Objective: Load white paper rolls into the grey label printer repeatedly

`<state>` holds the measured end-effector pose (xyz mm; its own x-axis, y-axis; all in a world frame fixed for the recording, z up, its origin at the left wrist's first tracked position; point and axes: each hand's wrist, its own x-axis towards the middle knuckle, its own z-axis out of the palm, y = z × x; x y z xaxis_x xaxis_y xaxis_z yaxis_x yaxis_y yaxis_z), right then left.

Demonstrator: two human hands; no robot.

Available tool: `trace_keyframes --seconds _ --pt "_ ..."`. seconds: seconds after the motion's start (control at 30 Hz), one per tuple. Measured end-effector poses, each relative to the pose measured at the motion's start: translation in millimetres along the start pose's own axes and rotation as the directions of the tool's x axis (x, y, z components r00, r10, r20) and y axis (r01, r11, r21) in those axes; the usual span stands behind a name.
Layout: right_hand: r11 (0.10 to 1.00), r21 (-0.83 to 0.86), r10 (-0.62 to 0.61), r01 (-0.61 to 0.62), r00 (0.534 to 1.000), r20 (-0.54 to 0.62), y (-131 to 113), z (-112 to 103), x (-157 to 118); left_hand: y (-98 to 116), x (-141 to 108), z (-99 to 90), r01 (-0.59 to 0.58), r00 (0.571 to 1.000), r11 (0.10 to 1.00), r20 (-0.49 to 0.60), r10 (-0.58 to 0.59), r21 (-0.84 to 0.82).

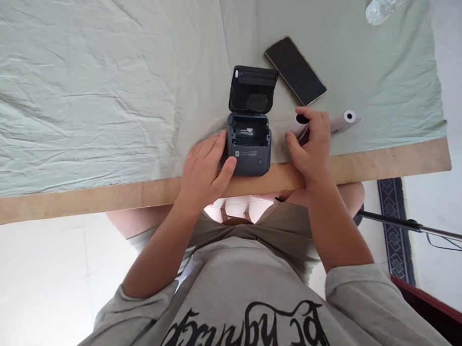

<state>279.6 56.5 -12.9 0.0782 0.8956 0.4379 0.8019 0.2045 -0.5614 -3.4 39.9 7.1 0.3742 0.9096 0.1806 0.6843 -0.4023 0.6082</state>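
1. Head view: your left hand is resting, grip unclosed, against the printer standing lid-up on the tabletop.
2. Your right hand is gripping a white roll beside the printer.
3. A phone is lying beyond it.

The person wears a light-grey T-shirt, its cloth softly creased, filling the view around six o'clock. Large black cursive lettering, in thick brush-like strokes, runs across its front towards six o'clock and appears upside down. The short left sleeve, at seven o'clock, and right sleeve, at four, are loose and plainly hemmed. Khaki shorts show beyond the shirt's hem. Left hand and right hand are bare.
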Motion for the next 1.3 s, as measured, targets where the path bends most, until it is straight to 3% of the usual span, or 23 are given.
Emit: trace_keyframes --seconds 0.17,0.3,0.4,0.5,0.63,0.87,1.0,1.13,1.3 --pt "0.994 0.107 0.004 0.004 0.997 -0.073 1 -2 0 1 1 -2.1 -0.012 1.0 1.0 0.017 0.012 0.006" --pt "0.97 0.223 -0.064 0.099 0.985 -0.159 -29 -8 6 3 1 -4.1 -0.002 1.0 1.0 0.03 0.001 0.025" --pt "0.968 0.14 -0.204 0.207 0.978 -0.037 -61 -7 15 5 1 -5.5 0.002 0.999 0.999 0.047 -0.004 0.033" --pt "0.955 0.055 -0.296 0.291 0.946 0.131 -77 2 27 6 1 -6.3 0.014 0.998 0.999 0.057 -0.016 0.032" --pt "0.953 -0.016 -0.288 0.302 0.925 0.248 -71 14 40 6 1 -6.4 0.015 0.998 0.999 0.055 -0.017 0.033" --pt "0.967 0.051 -0.253 0.25 0.921 0.297 -64 13 50 7 2 -6.7 0.029 0.998 0.999 0.057 -0.03 0.021" --pt "0.943 0.19 -0.307 0.272 0.932 0.191 -72 7 40 8 1 -6.4 0.033 0.998 0.999 0.061 -0.034 0.011" --pt "0.938 0.22 -0.288 0.267 0.955 0.07 -80 6 11 4 5 -10.3 0.055 0.997 0.996 0.058 -0.05 -0.075" --pt "0.963 0.156 -0.218 0.222 0.975 -0.038 -82 17 -17 12 42 -25.6 0.143 0.988 0.957 -0.017 -0.152 -0.252"
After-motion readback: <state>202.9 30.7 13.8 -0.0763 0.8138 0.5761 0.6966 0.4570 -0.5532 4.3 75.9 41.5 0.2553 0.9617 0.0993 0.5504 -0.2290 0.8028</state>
